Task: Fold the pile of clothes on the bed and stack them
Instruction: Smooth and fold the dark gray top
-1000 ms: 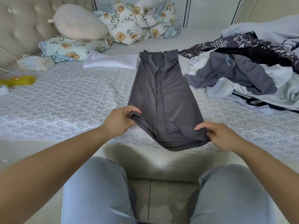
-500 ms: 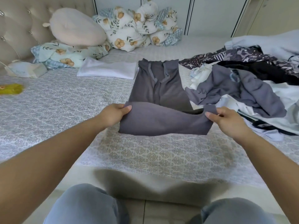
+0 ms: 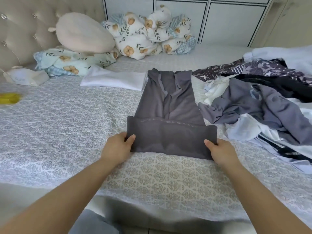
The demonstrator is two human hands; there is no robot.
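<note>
A dark grey garment point(image 3: 168, 102) lies lengthwise in the middle of the bed point(image 3: 59, 119), its near end turned up and over onto itself. My left hand point(image 3: 118, 147) pinches the left corner of that folded end. At the right corner, my right hand point(image 3: 219, 153) grips the same fold. The pile of unfolded clothes point(image 3: 263, 105) spreads to the right, with grey, white, black and patterned purple pieces. A folded white garment point(image 3: 114, 80) lies flat just left of the grey one's far end.
Floral pillows point(image 3: 70, 63) and a bundled floral quilt point(image 3: 148, 36) sit at the head of the bed, with a cream cushion point(image 3: 82, 32) on top. A white tissue box point(image 3: 28, 76) and a yellow object point(image 3: 8, 97) lie at the far left. My knees are below the bed edge.
Both hands lifted the grey garment's near end off the bed edge and carried it away from me, laying it over the garment's middle. The camera tilted up.
</note>
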